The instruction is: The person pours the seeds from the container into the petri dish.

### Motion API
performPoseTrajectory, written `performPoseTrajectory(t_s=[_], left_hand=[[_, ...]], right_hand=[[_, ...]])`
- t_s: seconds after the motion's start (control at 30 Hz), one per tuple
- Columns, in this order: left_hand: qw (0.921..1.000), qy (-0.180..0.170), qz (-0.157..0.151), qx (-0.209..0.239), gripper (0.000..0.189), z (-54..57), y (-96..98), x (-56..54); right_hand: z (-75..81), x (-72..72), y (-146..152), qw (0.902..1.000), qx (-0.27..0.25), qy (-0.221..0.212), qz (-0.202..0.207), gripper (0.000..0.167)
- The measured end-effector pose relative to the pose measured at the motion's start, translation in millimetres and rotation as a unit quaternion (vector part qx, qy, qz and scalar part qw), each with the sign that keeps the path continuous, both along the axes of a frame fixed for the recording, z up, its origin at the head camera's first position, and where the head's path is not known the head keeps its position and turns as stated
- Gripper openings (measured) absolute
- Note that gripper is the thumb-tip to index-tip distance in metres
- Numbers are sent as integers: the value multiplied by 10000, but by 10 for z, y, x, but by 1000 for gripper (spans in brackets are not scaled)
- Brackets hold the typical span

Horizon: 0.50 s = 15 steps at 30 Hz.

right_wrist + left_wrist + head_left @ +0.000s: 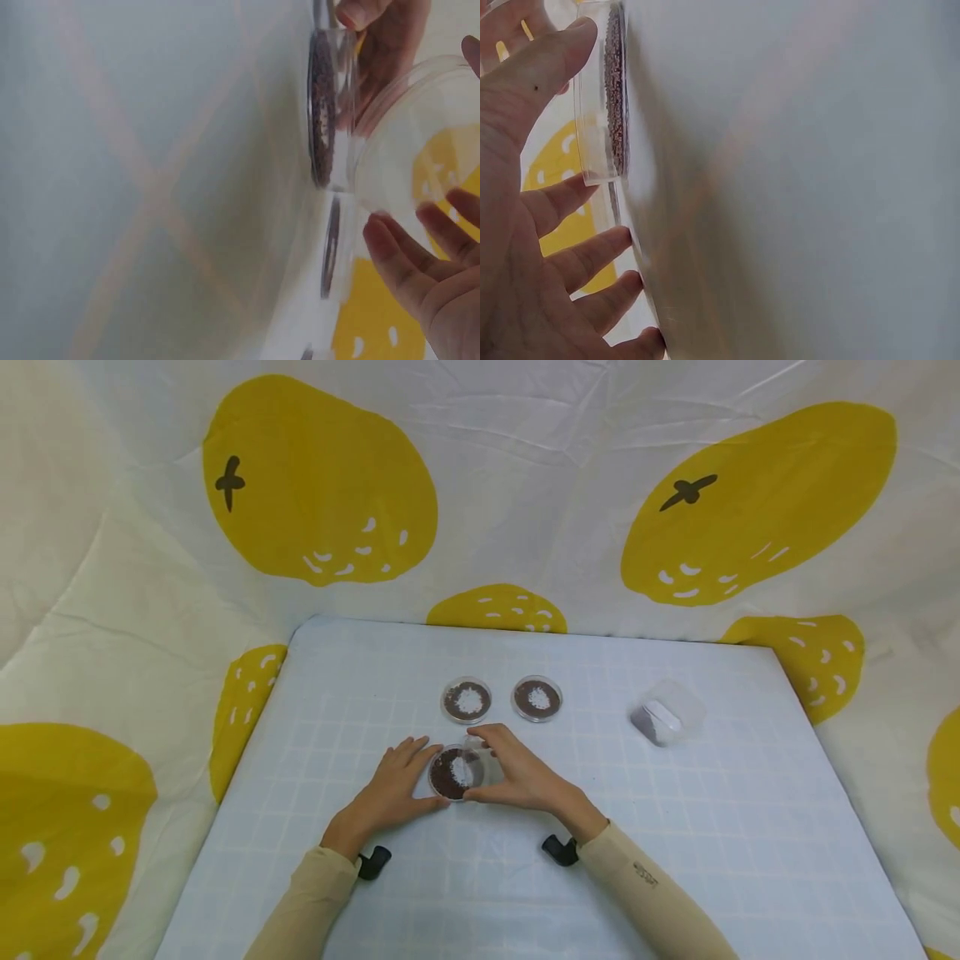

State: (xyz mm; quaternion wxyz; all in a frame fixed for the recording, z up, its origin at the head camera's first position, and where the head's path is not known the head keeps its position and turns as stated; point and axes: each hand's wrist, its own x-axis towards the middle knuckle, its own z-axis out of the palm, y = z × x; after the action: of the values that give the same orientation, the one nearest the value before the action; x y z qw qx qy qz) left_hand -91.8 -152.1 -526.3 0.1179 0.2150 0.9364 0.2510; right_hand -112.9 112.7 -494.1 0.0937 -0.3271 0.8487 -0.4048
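Observation:
A round clear petri dish (446, 777) of dark brown granules with a white patch stands on the table. My left hand (390, 787) holds it at the left side, thumb and index finger on opposite parts of its wall, the other fingertips down by the table. In my right hand (528, 774) is a clear petri dish lid (405, 142), held by its edge between thumb and fingers. The lid is tilted, and its near edge meets the dish's right rim. Through it, part of the white patch shows in the head view.
Two more petri dishes (467, 701) (537, 698) with brown granules and white centres stand side by side behind the hands. Farther right lies a clear plastic bag or container (678, 714) with dark grey contents and a white label. A fruit-patterned cloth (517, 502) rises behind the table.

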Motion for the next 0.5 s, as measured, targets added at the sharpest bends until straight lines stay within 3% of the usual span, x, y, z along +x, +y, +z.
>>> performPoseTrajectory(t_s=[0.27,0.5], left_hand=[[10000,57,-63,47,89,18,9,4],[9999,121,-54,-6,91,7,1,9]], right_hand=[[-10,-9,-85,9988,270,376,135,94],[-12,16,-143,9978,486,425,171,92]])
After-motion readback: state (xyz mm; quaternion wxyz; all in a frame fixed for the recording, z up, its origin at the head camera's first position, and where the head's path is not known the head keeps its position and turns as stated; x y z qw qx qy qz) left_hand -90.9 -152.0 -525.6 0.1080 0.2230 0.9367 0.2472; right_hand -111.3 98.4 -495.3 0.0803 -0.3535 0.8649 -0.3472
